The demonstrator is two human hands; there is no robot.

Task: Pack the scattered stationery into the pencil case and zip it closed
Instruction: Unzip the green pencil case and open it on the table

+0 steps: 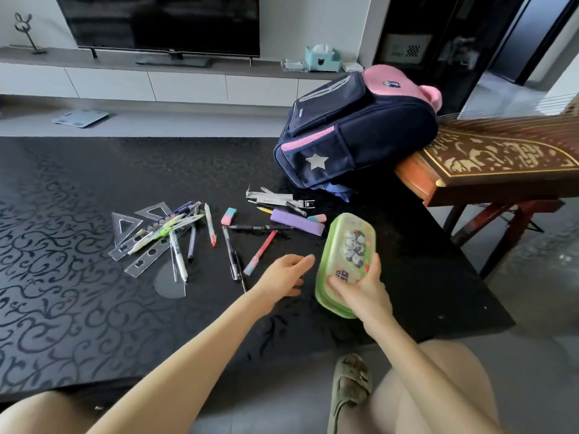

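A green pencil case [346, 245] with a panda picture lies on the black patterned table [78, 308], near its right front. My right hand [363, 286] grips the case's near end, thumb on top. My left hand [286, 272] hovers just left of the case, fingers relaxed, holding nothing. Scattered stationery lies to the left: a red-tipped pen [260, 253], black pens [233, 255], a pink-and-teal eraser [228, 216], a purple box [296, 222], and a pile of clear rulers and set squares [141, 242] with several pens on it.
A navy and pink backpack [354, 133] stands at the table's back right, leaning on a carved wooden zither [501, 158]. A TV [163, 23] sits on a low white cabinet beyond. My knees and a green sandal [351, 389] are at the near edge.
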